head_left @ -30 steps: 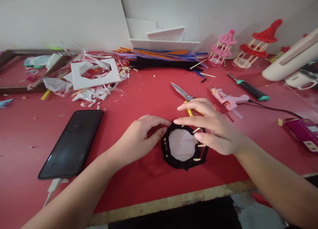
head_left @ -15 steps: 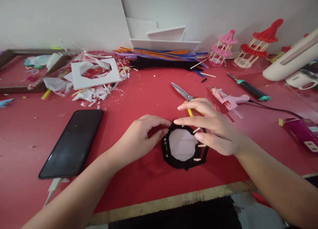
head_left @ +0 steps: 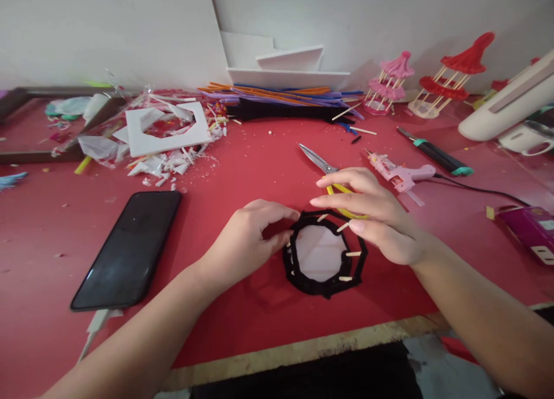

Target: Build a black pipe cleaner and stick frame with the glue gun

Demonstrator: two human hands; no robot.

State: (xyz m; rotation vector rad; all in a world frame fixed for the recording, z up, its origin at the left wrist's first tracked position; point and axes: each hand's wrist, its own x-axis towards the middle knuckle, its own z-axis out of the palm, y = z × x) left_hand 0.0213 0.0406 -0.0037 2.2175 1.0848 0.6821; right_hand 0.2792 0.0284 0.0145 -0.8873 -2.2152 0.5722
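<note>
A small black ring model [head_left: 324, 255] with a white paper centre and short wooden sticks lies on the red table [head_left: 242, 168]. My left hand [head_left: 246, 237] curls at its left rim, thumb and fingertips pinching the black edge. On the ring's right side my right hand [head_left: 372, 214] hovers with fingers stretched out and apart, fingertips near the ring's top edge. Yellow-handled scissors [head_left: 322, 165] lie just behind my right hand.
A black phone [head_left: 127, 249] lies at the left. White foam scraps [head_left: 164, 134] and coloured pipe cleaners [head_left: 281, 96] sit at the back. A pink glue gun [head_left: 398, 171], a craft knife [head_left: 435, 154] and two small pagoda models [head_left: 450, 76] are at the right.
My right hand has lifted slightly back and right, uncovering more of the ring and the scissor handles. My left hand stays at the rim.
</note>
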